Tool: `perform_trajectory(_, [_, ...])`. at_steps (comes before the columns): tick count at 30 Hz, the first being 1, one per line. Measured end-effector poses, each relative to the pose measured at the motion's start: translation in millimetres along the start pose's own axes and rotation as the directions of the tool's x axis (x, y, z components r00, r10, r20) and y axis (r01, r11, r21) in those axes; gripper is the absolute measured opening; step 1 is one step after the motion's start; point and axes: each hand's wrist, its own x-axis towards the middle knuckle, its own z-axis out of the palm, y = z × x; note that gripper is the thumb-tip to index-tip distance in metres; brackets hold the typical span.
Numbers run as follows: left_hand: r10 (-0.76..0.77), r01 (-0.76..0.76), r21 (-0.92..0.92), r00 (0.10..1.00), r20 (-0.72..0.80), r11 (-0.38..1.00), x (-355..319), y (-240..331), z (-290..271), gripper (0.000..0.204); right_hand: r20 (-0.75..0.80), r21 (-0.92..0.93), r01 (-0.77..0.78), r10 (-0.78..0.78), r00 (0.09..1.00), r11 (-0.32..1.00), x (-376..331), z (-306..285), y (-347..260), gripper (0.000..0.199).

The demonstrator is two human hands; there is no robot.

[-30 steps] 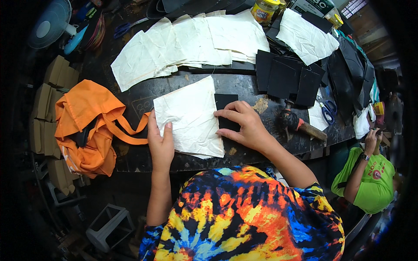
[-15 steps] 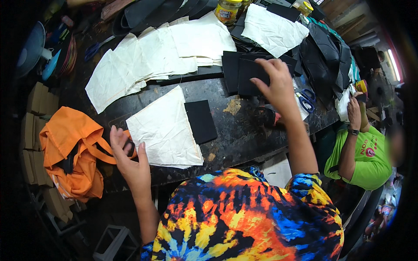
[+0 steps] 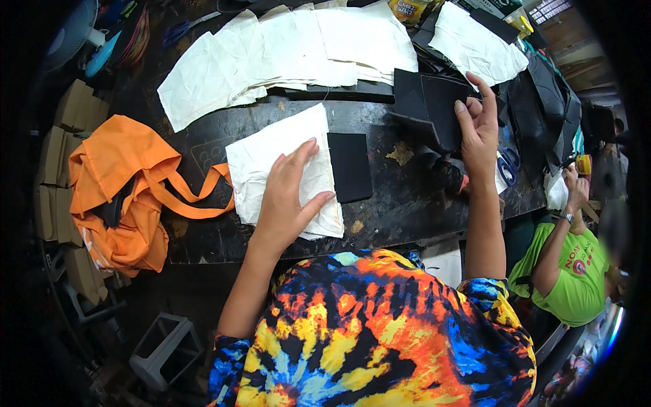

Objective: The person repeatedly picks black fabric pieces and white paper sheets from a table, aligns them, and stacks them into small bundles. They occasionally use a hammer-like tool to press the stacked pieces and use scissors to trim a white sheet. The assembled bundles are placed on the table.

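Note:
My left hand (image 3: 288, 193) lies open on a stack of white cloth pieces (image 3: 310, 146), fingers spread and thumb out to the right. From under the cloth's right edge a flat black rectangular piece (image 3: 352, 167) sticks out. Farther right, my right hand (image 3: 480, 129) has its thumb and curled fingers at the edge of a black panel (image 3: 442, 107), with the index finger stretched up. That panel's near part is tilted up off the table, next to another black panel (image 3: 409, 95). The fingertips' exact grip is partly hidden.
Overlapping white cloth pieces (image 3: 285, 51) lie along the back, with another white cloth (image 3: 478, 44) at back right. Blue-handled scissors (image 3: 508, 166) lie right of my right hand. An orange bag (image 3: 125, 197) stands left. A co-worker in a green shirt (image 3: 566, 271) sits at right.
My left hand has moved right, from the white stack's left edge onto its top. My right hand has come down to the black panel's edge, and the panel has tilted up. The view has shifted.

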Motion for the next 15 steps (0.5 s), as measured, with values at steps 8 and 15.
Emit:
perform_trajectory(8, [-0.011, 0.010, -0.070, 1.000, -0.018, 0.997, -8.9, -2.5, 5.2, 0.079, 0.264, -0.026, -0.258, 0.256, 0.930, 0.966, -27.1, 51.4, 2.4, 0.052])
perform_trajectory(15, [-0.042, 0.032, -0.141, 0.997, -0.071, 0.990, -10.2, -4.2, 7.4, 0.061, 0.470, 0.117, -0.462, 0.361, 0.806, 0.879, -40.6, 26.2, 3.6, 0.061])
